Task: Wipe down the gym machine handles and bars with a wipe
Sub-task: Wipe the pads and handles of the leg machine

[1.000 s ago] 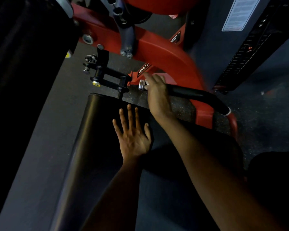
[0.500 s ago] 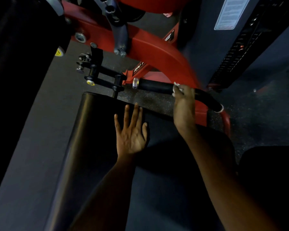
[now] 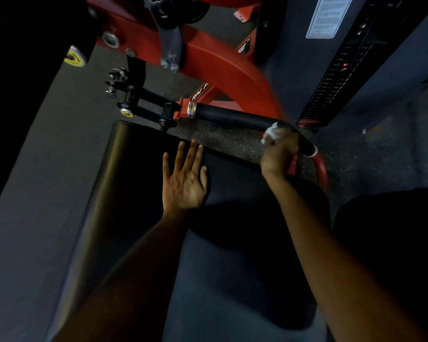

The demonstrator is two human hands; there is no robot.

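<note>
White wipe [image 3: 269, 134] bunched under the right hand [image 3: 279, 154], pressed against the black foam handle [image 3: 232, 118] near its far right end, just short of the chrome end ring [image 3: 310, 153]. Grip curled over the handle with the wipe trapped between fingers and foam — only a crumpled edge showing at the knuckles. Handle running slantwise from a chrome collar [image 3: 191, 109] at its left end down to the right, mounted on the red machine frame [image 3: 223, 70]. Left hand [image 3: 184, 178] flat on the black padded seat [image 3: 134, 169], fingers straight and slightly spread, holding nothing. Beyond the seat's top edge, a black adjustment bracket [image 3: 143, 104] with a yellow-capped pin [image 3: 126, 112]. Speckled rubber floor [image 3: 220, 141] between seat and handle. Dark weight-stack housing [image 3: 344, 77] to the upper right, with a pale label [image 3: 328, 16] — text too blurred to read.
</note>
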